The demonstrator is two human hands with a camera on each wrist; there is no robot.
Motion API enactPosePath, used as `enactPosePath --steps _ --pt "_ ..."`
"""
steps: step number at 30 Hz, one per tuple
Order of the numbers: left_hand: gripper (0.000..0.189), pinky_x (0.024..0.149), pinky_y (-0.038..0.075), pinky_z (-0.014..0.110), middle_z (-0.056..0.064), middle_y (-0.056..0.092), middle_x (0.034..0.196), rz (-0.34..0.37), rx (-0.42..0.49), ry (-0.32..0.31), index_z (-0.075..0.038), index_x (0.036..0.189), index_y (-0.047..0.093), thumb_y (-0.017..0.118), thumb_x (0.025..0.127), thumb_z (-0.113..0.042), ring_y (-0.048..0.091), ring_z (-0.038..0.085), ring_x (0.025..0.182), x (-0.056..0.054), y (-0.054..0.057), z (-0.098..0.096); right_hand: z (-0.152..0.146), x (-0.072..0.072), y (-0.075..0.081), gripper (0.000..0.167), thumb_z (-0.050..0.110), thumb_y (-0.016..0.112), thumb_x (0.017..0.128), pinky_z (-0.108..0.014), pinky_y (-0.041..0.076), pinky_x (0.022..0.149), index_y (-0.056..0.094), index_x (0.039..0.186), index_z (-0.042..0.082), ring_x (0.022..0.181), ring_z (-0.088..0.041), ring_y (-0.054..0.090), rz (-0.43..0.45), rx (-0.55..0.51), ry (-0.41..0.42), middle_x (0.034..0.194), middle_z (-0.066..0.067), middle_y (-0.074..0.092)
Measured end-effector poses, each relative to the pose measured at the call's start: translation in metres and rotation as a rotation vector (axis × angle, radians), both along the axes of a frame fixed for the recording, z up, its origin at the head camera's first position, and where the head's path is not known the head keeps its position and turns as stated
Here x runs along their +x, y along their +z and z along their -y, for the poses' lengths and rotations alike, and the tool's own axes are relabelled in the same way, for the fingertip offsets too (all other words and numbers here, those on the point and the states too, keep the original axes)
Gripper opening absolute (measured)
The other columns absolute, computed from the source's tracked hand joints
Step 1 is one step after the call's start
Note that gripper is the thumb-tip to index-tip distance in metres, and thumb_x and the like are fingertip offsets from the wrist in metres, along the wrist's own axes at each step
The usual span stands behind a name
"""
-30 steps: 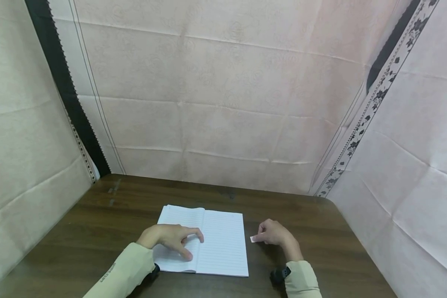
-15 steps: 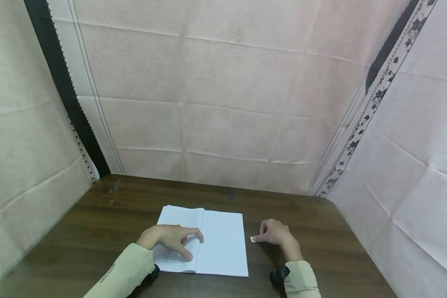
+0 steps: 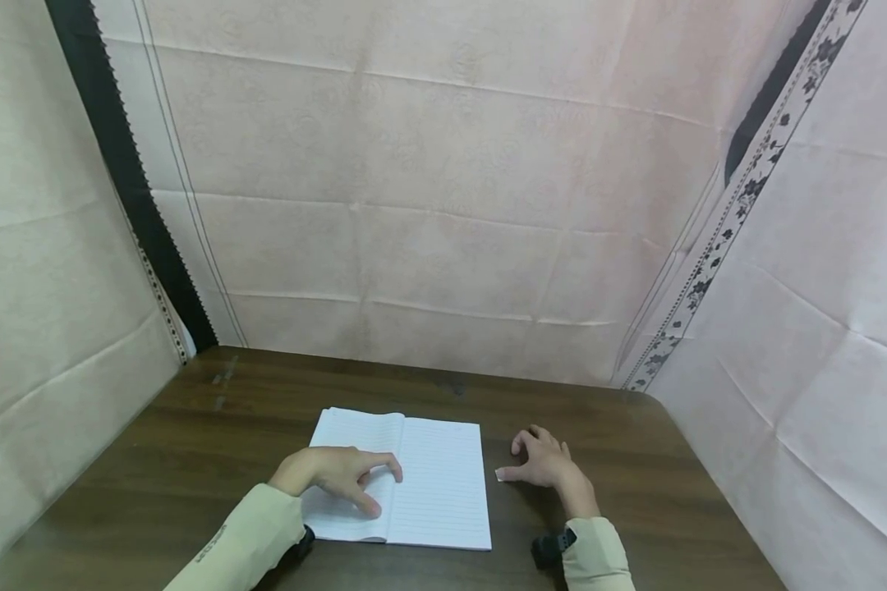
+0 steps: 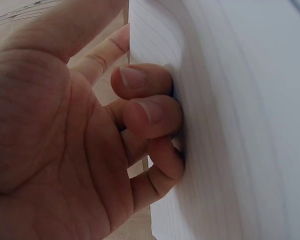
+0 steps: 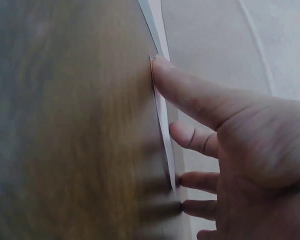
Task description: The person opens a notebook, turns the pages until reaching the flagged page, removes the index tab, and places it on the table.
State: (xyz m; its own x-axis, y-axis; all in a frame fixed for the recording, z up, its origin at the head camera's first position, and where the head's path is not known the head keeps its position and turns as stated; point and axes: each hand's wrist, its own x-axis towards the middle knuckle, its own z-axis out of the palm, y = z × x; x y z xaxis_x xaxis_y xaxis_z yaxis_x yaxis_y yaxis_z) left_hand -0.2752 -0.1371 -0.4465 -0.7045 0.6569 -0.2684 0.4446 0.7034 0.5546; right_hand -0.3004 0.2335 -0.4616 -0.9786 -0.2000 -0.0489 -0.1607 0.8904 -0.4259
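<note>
An open lined notebook lies on the brown wooden table. My left hand rests on its left page, with thumb and index finger spread apart. Some fingers of that hand bend in, their tips touching the paper in the left wrist view. To the right of the notebook, my right hand is just above the table, fingers parted. Its thumb touches a small white piece, mostly covered by the thumb tip; its kind cannot be told. The other fingers are apart from that piece.
Pale cloth drapes enclose the table at the back and both sides. The right drape carries a dark floral border. Dark straps with small devices sit at both wrists, below light sleeves.
The right fingers have lifted and spread away from the thumb, which earlier pinched the small white piece with them; less of the piece shows now. The left hand and notebook stay put.
</note>
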Motion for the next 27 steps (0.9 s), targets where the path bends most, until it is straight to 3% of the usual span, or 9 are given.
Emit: enactPosePath --steps 6,9,13,27 --pt "0.044 0.057 0.030 0.025 -0.004 0.045 0.066 0.004 0.003 0.011 -0.040 0.119 0.057 0.082 0.083 -0.035 0.038 0.008 0.059 0.0013 -0.0007 0.0014 0.0037 -0.0009 -0.0089 0.060 0.052 0.085 0.072 -0.072 0.008 0.110 0.054 0.104 0.012 0.141 -0.051 0.025 0.005 -0.057 -0.018 0.150 -0.029 0.035" --pt "0.044 0.057 0.031 0.025 -0.004 0.046 0.065 0.005 0.009 0.014 -0.040 0.118 0.057 0.082 0.083 -0.034 0.038 0.008 0.059 0.0021 -0.0011 0.0025 0.0051 -0.0016 -0.0100 0.078 0.054 0.085 0.072 -0.073 0.007 0.110 0.054 0.124 0.006 0.144 -0.051 0.021 0.015 -0.054 -0.032 0.153 -0.028 0.033" --pt "0.043 0.057 0.030 0.025 -0.004 0.045 0.065 0.002 0.019 0.016 -0.040 0.118 0.057 0.082 0.083 -0.034 0.038 0.008 0.059 0.0026 -0.0007 0.0031 0.0051 -0.0033 -0.0073 0.101 0.057 0.082 0.074 -0.073 0.006 0.110 0.040 0.150 0.005 0.145 -0.052 0.015 0.049 -0.013 -0.037 0.158 -0.029 0.026" --pt "0.043 0.058 0.032 0.024 -0.005 0.047 0.066 0.007 0.027 0.007 -0.039 0.117 0.058 0.082 0.082 -0.034 0.040 0.007 0.059 0.0012 -0.0002 0.0013 0.0029 -0.0024 -0.0079 0.084 0.047 0.077 0.084 -0.075 0.005 0.108 0.042 0.151 0.008 0.145 -0.053 0.016 0.052 -0.014 -0.064 0.158 -0.030 0.024"
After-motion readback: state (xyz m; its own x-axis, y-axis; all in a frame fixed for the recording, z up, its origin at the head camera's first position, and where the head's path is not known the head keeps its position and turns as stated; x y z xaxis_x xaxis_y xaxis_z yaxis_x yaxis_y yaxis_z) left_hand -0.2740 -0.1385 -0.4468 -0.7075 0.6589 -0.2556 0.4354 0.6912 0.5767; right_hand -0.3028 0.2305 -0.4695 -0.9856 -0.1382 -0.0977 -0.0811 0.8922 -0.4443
